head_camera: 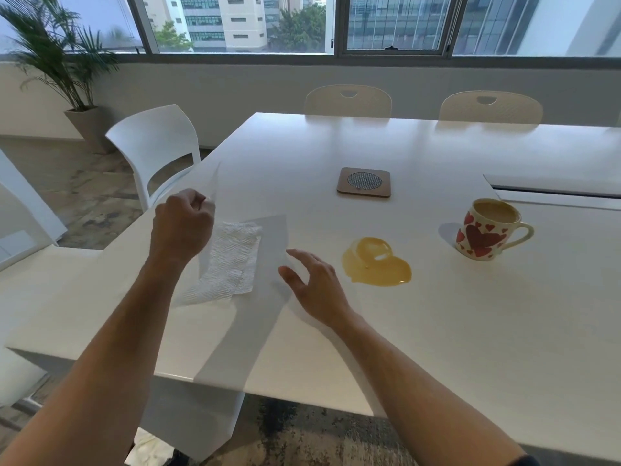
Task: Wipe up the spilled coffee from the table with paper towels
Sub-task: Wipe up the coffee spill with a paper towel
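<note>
white, soft towel (228, 264) lies flat on the counter (437, 314), left of the spill (376, 264). my left hand (183, 223) is clenched above it; i can't tell whether it pinches anything. right hand (312, 284) hovers released between towel and spill. i'd judge it light and limp, best pinched at an edge.

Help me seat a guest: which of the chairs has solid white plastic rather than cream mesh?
The white chair at the table's left side; the two chairs at the far edge are cream.
</note>
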Tool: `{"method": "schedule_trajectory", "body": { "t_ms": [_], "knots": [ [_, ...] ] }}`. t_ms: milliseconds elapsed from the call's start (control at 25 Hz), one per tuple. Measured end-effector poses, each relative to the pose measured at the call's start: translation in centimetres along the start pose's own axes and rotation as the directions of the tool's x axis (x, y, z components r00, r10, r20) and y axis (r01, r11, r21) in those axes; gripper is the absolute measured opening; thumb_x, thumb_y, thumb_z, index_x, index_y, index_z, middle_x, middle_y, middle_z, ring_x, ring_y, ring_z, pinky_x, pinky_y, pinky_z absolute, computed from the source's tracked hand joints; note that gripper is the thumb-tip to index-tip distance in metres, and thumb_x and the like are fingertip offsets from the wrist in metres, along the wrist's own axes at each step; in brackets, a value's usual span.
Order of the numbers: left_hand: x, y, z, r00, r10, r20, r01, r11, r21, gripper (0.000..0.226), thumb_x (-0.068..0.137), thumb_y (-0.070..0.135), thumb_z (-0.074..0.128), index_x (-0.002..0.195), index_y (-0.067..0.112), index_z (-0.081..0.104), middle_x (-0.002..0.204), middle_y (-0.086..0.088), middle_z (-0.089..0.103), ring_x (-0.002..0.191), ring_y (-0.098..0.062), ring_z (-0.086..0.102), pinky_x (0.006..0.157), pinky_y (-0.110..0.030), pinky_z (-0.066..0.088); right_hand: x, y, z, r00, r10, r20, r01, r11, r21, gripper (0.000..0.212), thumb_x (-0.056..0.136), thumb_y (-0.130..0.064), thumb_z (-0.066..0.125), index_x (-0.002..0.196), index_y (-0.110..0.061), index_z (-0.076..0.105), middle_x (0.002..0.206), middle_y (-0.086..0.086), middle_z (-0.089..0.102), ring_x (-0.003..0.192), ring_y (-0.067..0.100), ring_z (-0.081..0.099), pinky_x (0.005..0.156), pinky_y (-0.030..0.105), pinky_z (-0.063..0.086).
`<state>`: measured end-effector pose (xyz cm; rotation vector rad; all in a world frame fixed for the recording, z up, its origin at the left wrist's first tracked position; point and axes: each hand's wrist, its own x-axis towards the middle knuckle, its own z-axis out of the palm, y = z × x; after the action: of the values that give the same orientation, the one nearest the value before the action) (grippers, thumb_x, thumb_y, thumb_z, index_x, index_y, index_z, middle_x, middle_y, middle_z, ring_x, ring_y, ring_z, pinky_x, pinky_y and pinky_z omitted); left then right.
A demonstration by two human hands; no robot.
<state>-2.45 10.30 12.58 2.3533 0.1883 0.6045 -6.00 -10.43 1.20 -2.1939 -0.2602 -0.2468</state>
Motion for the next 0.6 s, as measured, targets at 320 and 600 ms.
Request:
{"method": "schedule_trajectory", "body": {
  "t_ms": [320, 600],
  "knots": [
    [-3.0, 8.6, 1.4, 0.923, 0.158, 0.35, 0.038, 0.869, -0.493, 0.018, 0.098, 0.026, 0.053, 0.093, 0.016, 0.067, 0.082, 0.003, 0.064, 0.075, -0.014, 0.058, 0.067, -0.029, 0.05, 1.1, -2.0, -2.2, 0.964, 0.256, 0.066, -0.232, 0.701, 0.674, 0.066, 0.09, -0.063, 0.048, 0.135, -0.015, 0.052, 0.133, 0.006, 0.061, 0.121, 0.024, 0.061, 0.101, 0.041, 0.052],
    [-5.7, 11.6, 5.8, 0.82, 0.169, 0.547, 0.297, 0.691, -0.659, 0.017, 0.097, 0.021, 0.052, 0.093, 0.01, 0.065, 0.078, -0.003, 0.06, 0.068, -0.012, 0.06, 0.061, -0.027, 0.05, 0.3, -2.0, -6.5, 0.901, 0.33, 0.281, -0.364, 0.223, 0.904, 0.079, 0.092, -0.075, 0.016, 0.117, -0.019, 0.065, 0.092, 0.007, 0.074, 0.084, 0.021, 0.071, 0.069, 0.029, 0.057]
  ]
}}
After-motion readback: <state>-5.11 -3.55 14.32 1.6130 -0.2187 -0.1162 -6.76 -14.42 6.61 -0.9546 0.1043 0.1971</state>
